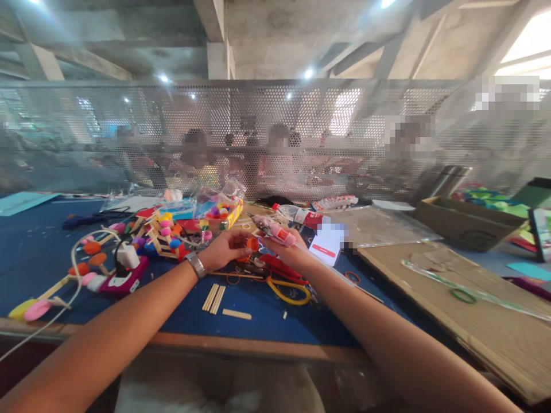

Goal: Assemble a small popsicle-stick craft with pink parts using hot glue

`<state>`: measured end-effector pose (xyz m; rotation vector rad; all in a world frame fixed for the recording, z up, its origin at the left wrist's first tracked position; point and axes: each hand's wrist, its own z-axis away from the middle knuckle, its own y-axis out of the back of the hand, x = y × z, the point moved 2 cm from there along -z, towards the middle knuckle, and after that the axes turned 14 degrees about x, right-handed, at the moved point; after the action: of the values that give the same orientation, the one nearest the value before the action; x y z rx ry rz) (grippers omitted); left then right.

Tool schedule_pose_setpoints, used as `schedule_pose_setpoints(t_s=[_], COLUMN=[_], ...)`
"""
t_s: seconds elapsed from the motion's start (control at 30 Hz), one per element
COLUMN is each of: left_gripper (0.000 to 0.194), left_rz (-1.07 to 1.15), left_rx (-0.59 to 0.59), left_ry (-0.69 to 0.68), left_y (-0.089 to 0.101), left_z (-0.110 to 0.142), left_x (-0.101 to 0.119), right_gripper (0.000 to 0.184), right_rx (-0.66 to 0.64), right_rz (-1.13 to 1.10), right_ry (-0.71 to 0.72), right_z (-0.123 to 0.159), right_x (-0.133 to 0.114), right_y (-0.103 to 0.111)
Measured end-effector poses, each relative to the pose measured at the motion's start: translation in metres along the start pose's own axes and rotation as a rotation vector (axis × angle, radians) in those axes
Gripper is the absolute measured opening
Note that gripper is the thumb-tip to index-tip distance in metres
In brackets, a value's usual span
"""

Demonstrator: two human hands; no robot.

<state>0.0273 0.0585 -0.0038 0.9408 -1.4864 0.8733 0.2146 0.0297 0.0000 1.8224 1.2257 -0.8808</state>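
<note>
My left hand [228,250] is closed, thumb and fingers pinching a small round orange cap [252,245]. Wrapped around a pink hot glue gun [275,230] is my right hand [290,250]; the gun's nozzle points to the far left, just above the orange cap. Whether nozzle and cap touch I cannot tell. Below my hands, several flat wooden craft sticks [213,299] lie on the blue tabletop [275,332], with one stick [236,314] lying crosswise apart. Scissors with a yellow handle [289,291] and a red item [282,269] lie under my right wrist.
A purple power strip [124,281] with a white plug [127,256] and cable sits left, beside stick-and-cap pieces [161,235]. A bottle [299,215] and phone [328,244] lie behind and right. Cardboard [447,310] and a box [469,223] occupy the right. A perforated screen [241,103] closes the back.
</note>
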Motion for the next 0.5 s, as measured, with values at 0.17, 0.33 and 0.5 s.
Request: schedule_pose_setpoints(t_s=[0.17,0.33,0.5], left_gripper=[0.049,0.046,0.046], left_rz=[0.008,0.021,0.023], left_rx=[-0.018,-0.050,-0.084], left_ry=[0.029,0.035,0.029], left_y=[0.0009,0.0005,-0.0010], left_z=[-0.0009,-0.0011,-0.0008], left_x=[-0.0032,-0.0062,-0.0072], right_gripper=[0.023,0.021,0.021], right_rx=[-0.039,-0.062,-0.073], right_rz=[0.021,0.036,0.052], right_ry=[0.067,0.090,0.090], right_z=[0.0023,0.0022,0.0021], right_x=[-0.0033,-0.0027,-0.0021], right_y=[-0.0016,-0.0026,-0.0026])
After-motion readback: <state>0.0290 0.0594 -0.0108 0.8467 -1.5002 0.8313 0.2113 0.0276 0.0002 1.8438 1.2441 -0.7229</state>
